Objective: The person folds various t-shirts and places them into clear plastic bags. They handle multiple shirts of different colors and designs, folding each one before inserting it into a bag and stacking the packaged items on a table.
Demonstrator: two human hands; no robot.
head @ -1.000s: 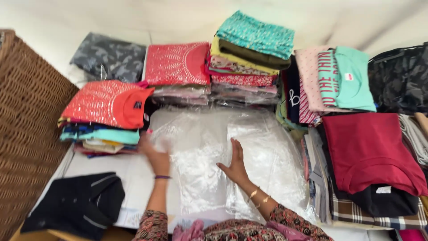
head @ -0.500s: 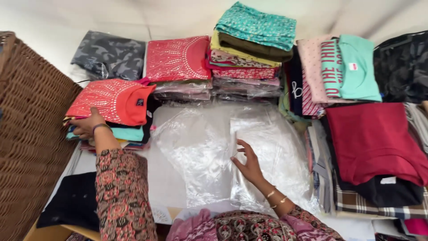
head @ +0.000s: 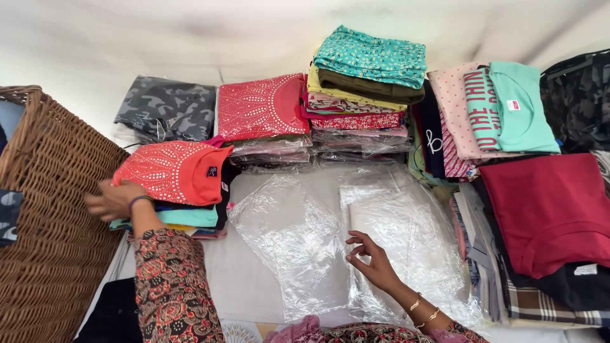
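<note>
Left hand (head: 113, 198) reaches out far left, forearm in a patterned sleeve running up from bottom edge, dark band at wrist, fingers (head: 95, 204) loosely curled, pointing left. Right hand (head: 373, 262) low at centre, palm down, fingers (head: 357, 249) slightly spread and bent; gold bangles on wrist. Hands well apart.
</note>
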